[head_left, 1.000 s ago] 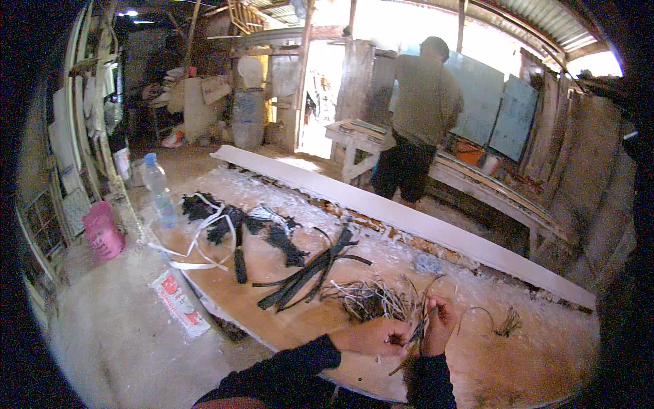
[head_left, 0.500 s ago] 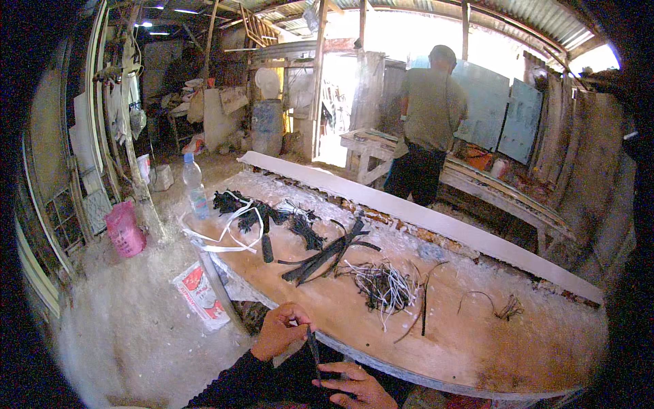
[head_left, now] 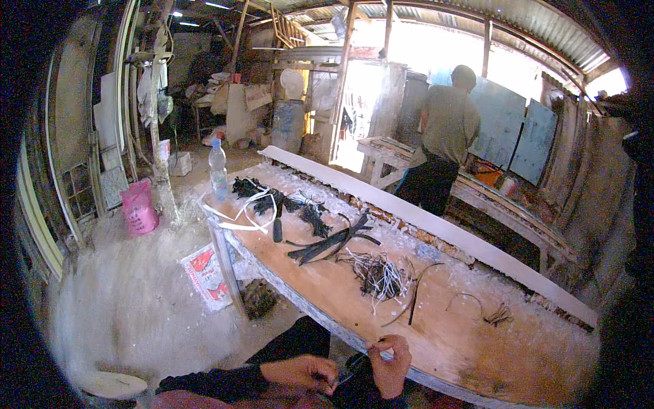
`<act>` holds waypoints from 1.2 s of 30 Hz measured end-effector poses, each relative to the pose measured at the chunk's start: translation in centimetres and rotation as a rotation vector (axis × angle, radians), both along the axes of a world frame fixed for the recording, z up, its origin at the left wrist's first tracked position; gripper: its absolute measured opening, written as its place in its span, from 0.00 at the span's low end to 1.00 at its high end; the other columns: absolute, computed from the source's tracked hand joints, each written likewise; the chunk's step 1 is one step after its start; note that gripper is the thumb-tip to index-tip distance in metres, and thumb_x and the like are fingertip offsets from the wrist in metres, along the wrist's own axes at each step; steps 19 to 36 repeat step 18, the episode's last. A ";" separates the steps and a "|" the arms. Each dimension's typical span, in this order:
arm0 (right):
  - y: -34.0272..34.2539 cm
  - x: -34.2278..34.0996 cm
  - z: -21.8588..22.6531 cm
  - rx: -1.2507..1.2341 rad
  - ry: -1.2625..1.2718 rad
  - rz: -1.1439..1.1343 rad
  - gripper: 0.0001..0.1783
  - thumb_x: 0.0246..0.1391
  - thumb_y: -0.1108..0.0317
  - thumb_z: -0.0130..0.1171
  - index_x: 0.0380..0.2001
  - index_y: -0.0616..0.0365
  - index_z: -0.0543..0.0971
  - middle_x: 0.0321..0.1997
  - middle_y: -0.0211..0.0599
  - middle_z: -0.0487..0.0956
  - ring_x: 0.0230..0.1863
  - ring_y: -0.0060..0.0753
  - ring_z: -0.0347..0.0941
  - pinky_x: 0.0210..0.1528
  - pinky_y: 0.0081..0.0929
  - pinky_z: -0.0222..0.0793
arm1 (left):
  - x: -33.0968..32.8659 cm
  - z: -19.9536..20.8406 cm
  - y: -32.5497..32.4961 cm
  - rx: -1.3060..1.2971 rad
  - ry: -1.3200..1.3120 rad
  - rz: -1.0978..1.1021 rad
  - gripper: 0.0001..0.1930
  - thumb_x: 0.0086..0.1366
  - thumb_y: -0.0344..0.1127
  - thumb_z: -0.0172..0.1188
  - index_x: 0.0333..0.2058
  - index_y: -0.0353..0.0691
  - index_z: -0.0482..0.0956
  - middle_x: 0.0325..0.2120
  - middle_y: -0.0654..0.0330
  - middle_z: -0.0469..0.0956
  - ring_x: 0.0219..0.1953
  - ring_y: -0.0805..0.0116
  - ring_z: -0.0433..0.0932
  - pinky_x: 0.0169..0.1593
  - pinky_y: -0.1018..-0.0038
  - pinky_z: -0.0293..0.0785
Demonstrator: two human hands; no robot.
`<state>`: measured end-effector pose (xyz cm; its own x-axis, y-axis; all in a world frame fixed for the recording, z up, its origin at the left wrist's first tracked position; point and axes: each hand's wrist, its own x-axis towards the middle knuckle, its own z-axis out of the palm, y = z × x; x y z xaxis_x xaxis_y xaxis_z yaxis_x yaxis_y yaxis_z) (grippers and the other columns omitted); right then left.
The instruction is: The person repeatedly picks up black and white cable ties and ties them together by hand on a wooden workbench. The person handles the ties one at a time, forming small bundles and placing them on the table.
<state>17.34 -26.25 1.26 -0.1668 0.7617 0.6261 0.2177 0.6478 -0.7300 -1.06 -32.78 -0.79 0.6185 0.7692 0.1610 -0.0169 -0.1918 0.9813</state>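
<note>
My left hand [head_left: 303, 373] is low in front of the table, its fingers closed on one end of a thin dark strip [head_left: 350, 365]. At the table's near edge, my right hand [head_left: 392, 365] pinches the strip's other end between thumb and finger. The strip runs slantwise between the hands. On the wooden table [head_left: 436, 347] beyond them lie a tangle of black and white strings [head_left: 379, 278], a stack of flat black strips [head_left: 330, 245], bundles of black ties [head_left: 310, 217] and a looped white band [head_left: 235, 225].
A clear plastic bottle [head_left: 217, 170] stands at the table's far left corner. Loose dark threads [head_left: 499, 315] lie to the right. On the floor are a pink sack [head_left: 139, 208] and a red-and-white bag [head_left: 206, 278]. Another person [head_left: 446, 129] stands at a workbench behind.
My right hand has risen to the table edge, and my left hand has come down. The dark strip between them has turned from near upright to slanted. The view has shifted.
</note>
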 end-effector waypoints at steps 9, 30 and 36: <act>-0.7 1.4 -1.1 -0.018 -0.023 -0.115 0.09 0.36 0.73 0.61 0.27 0.56 0.77 0.36 0.41 0.70 0.43 0.38 0.64 0.46 0.33 0.59 | 0.7 -0.6 -1.0 0.060 0.095 0.513 0.08 0.54 0.34 0.60 0.26 0.39 0.70 0.20 0.70 0.68 0.23 0.82 0.67 0.28 0.84 0.66; -2.0 -3.1 -3.0 -0.072 -0.369 1.010 0.15 0.43 0.63 0.61 0.38 0.47 0.78 0.55 0.43 0.65 0.60 0.42 0.54 0.62 0.37 0.44 | -6.2 -3.2 -0.1 0.029 -0.095 0.953 0.08 0.49 0.32 0.63 0.27 0.39 0.74 0.23 0.64 0.73 0.23 0.78 0.70 0.29 0.80 0.70; -2.0 -3.1 -3.0 -0.072 -0.369 1.010 0.15 0.43 0.63 0.61 0.38 0.47 0.78 0.55 0.43 0.65 0.60 0.42 0.54 0.62 0.37 0.44 | -6.2 -3.2 -0.1 0.029 -0.095 0.953 0.08 0.49 0.32 0.63 0.27 0.39 0.74 0.23 0.64 0.73 0.23 0.78 0.70 0.29 0.80 0.70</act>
